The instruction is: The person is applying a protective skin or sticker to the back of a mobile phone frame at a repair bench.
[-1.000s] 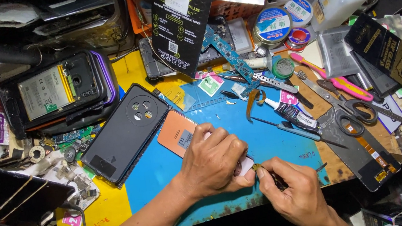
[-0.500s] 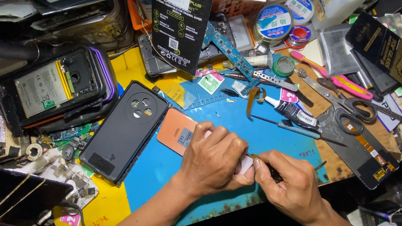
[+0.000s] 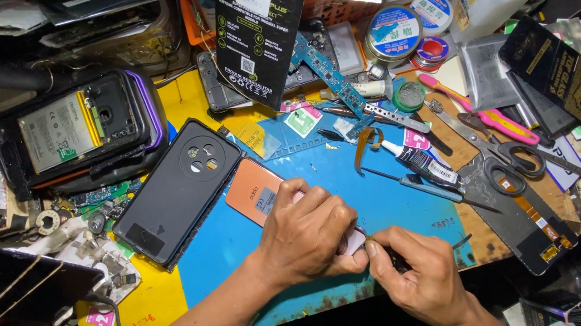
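Orange phone [image 3: 256, 192] pinned under left hand [image 3: 305, 233]; right hand [image 3: 425, 278] pinching dark tool [image 3: 394, 260].

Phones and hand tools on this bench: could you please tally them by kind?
Phones: 3, a peach phone under the left hand, a black phone, an opened phone.
Scissors: 1.
Pink-handled tools: 1.
Total: 5.
The right hand pinches a thin tool.
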